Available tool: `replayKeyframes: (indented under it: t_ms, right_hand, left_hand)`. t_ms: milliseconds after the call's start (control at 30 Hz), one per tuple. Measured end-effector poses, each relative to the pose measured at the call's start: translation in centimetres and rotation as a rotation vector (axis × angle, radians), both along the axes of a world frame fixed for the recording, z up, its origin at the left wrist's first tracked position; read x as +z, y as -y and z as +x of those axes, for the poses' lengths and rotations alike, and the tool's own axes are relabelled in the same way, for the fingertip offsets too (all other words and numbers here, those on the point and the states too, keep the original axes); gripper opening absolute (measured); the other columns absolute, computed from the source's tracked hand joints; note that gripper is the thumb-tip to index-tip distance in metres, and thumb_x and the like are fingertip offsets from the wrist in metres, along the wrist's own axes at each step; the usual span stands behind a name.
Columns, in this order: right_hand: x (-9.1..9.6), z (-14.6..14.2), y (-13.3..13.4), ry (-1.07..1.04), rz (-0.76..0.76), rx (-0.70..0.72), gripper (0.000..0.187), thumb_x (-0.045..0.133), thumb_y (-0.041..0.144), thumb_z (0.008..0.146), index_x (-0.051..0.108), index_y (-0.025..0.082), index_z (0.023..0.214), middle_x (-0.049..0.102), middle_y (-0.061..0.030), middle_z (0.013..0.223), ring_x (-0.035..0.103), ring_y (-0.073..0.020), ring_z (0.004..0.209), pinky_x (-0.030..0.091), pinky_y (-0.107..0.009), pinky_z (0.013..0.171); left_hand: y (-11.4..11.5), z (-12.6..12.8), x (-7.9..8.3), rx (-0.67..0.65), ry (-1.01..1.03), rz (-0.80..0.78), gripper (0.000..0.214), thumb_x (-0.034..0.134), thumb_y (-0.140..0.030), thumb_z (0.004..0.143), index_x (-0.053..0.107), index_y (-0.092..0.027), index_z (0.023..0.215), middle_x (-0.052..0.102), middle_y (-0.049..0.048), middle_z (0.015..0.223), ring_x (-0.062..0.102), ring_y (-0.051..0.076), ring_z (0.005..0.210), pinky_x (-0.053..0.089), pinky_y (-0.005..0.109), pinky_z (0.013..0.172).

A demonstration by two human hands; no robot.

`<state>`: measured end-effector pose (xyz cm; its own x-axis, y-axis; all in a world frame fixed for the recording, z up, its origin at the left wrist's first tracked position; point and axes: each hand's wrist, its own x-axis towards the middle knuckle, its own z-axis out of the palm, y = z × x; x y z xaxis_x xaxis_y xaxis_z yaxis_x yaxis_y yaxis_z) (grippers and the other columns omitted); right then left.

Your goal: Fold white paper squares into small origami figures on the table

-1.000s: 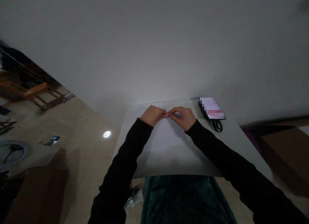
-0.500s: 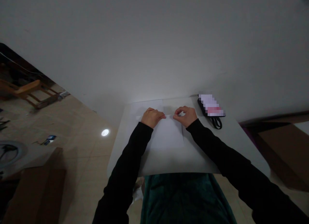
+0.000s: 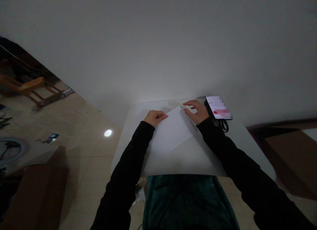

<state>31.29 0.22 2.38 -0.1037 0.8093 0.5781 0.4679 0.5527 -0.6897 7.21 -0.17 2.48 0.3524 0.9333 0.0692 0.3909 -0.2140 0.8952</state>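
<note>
Head view: left hand (image 3: 155, 117) rests open on the angled white paper sheet (image 3: 172, 131), no pinch; right hand (image 3: 196, 112) spreads just beside it, near the phone (image 3: 218, 108) on the counter (image 3: 205, 160).

White paper sheet (image 3: 172, 131), black sleeves (image 3: 126, 167), dark green fabric (image 3: 185, 202)

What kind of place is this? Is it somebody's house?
It looks like a room indoors, maybe in a home or a small workroom, but I can't be sure. A white table stands on a beige tiled floor. Nearby are a wooden chair and a brown cardboard box.
</note>
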Motion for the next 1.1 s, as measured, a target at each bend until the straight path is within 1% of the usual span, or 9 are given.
replayKeyframes:
  t_ms: [100, 167, 367, 600, 767, 867, 967, 1033, 1100]
  right_hand:
    - [-0.8, 0.5, -0.6, 0.126, -0.018, 0.146, 0.02, 0.063, 0.022, 0.071, 0.07, 0.021, 0.089, 0.069, -0.0058, 0.093, 0.063, -0.0203, 0.089, 0.052, -0.037, 0.075]
    - [-1.3, 0.3, -0.9, 0.215, -0.006, 0.185, 0.015, 0.065, 0.02, 0.069, 0.071, 0.022, 0.083, 0.07, -0.0042, 0.088, 0.064, -0.021, 0.087, 0.05, -0.04, 0.081]
    - [-1.7, -1.2, -0.4, 0.291, 0.016, 0.223, 0.006, 0.064, 0.019, 0.07, 0.069, 0.021, 0.069, 0.071, -0.0027, 0.079, 0.064, -0.0196, 0.078, 0.049, -0.036, 0.078]
    - [-1.3, -2.3, 0.8, 0.314, 0.007, 0.102, 0.002, 0.064, 0.019, 0.064, 0.064, 0.02, 0.062, 0.067, -0.0024, 0.073, 0.061, -0.02, 0.075, 0.046, -0.035, 0.074]
    - [-1.3, -2.0, 0.9, 0.197, -0.022, 0.05, 0.005, 0.064, 0.018, 0.06, 0.061, 0.02, 0.057, 0.065, -0.0008, 0.069, 0.06, -0.0182, 0.071, 0.048, -0.034, 0.074]
    - [-1.1, -0.6, 0.2, 0.11, -0.1, -0.047, 0.005, 0.065, 0.019, 0.058, 0.061, 0.02, 0.056, 0.064, -0.0006, 0.069, 0.06, -0.0172, 0.067, 0.05, -0.034, 0.071]
    - [-0.9, 0.6, -0.7, -0.044, -0.268, -0.186, 0.005, 0.067, 0.021, 0.059, 0.063, 0.019, 0.058, 0.064, -0.0016, 0.066, 0.058, -0.0168, 0.061, 0.051, -0.035, 0.065]
    - [-0.9, 0.6, -1.0, -0.216, -0.43, -0.129, 0.006, 0.066, 0.024, 0.062, 0.065, 0.018, 0.061, 0.063, -0.0011, 0.062, 0.058, -0.0158, 0.058, 0.052, -0.034, 0.062]
    - [-1.0, 0.2, -1.2, -0.436, -0.597, -0.026, 0.009, 0.066, 0.027, 0.064, 0.066, 0.018, 0.064, 0.062, -0.0006, 0.06, 0.057, -0.0147, 0.058, 0.052, -0.032, 0.058]
  left_hand:
    - [0.3, 0.9, -0.7, -0.079, -0.008, -0.098, 0.032, 0.066, -0.044, 0.071, 0.071, -0.013, 0.073, 0.067, 0.0028, 0.062, 0.056, 0.013, 0.053, 0.042, 0.024, 0.052]
    - [0.5, 1.4, -1.1, -0.119, -0.03, -0.107, 0.033, 0.066, -0.046, 0.07, 0.071, -0.013, 0.074, 0.065, 0.0021, 0.059, 0.054, 0.012, 0.05, 0.04, 0.024, 0.049]
    - [0.8, 2.3, -1.4, -0.08, -0.144, 0.051, 0.034, 0.066, -0.047, 0.071, 0.072, -0.014, 0.069, 0.062, 0.0006, 0.053, 0.049, 0.01, 0.048, 0.035, 0.022, 0.047]
    - [0.8, 2.8, -1.5, -0.08, -0.173, 0.171, 0.031, 0.062, -0.046, 0.076, 0.074, -0.017, 0.074, 0.069, 0.0034, 0.063, 0.059, 0.014, 0.059, 0.042, 0.023, 0.055]
    - [0.3, 1.2, -0.8, -0.118, -0.285, 0.245, 0.03, 0.06, -0.046, 0.078, 0.075, -0.02, 0.076, 0.068, 0.0017, 0.062, 0.057, 0.014, 0.057, 0.038, 0.024, 0.054]
    - [-0.4, -0.8, -0.5, -0.018, -0.238, 0.226, 0.027, 0.065, -0.045, 0.074, 0.074, -0.02, 0.071, 0.068, 0.0008, 0.062, 0.056, 0.013, 0.057, 0.039, 0.024, 0.056]
    - [-1.0, -2.2, -0.6, 0.256, -0.017, 0.21, 0.027, 0.067, -0.044, 0.071, 0.071, -0.017, 0.068, 0.066, 0.0007, 0.061, 0.054, 0.013, 0.055, 0.041, 0.025, 0.056]
    - [-1.2, -2.3, -0.6, 0.408, 0.161, 0.19, 0.029, 0.067, -0.044, 0.07, 0.07, -0.015, 0.07, 0.066, 0.0016, 0.063, 0.055, 0.013, 0.056, 0.042, 0.026, 0.055]
    - [-1.2, -2.1, -0.7, 0.459, 0.243, 0.17, 0.029, 0.068, -0.044, 0.069, 0.069, -0.014, 0.072, 0.065, 0.0016, 0.062, 0.055, 0.013, 0.055, 0.041, 0.025, 0.053]
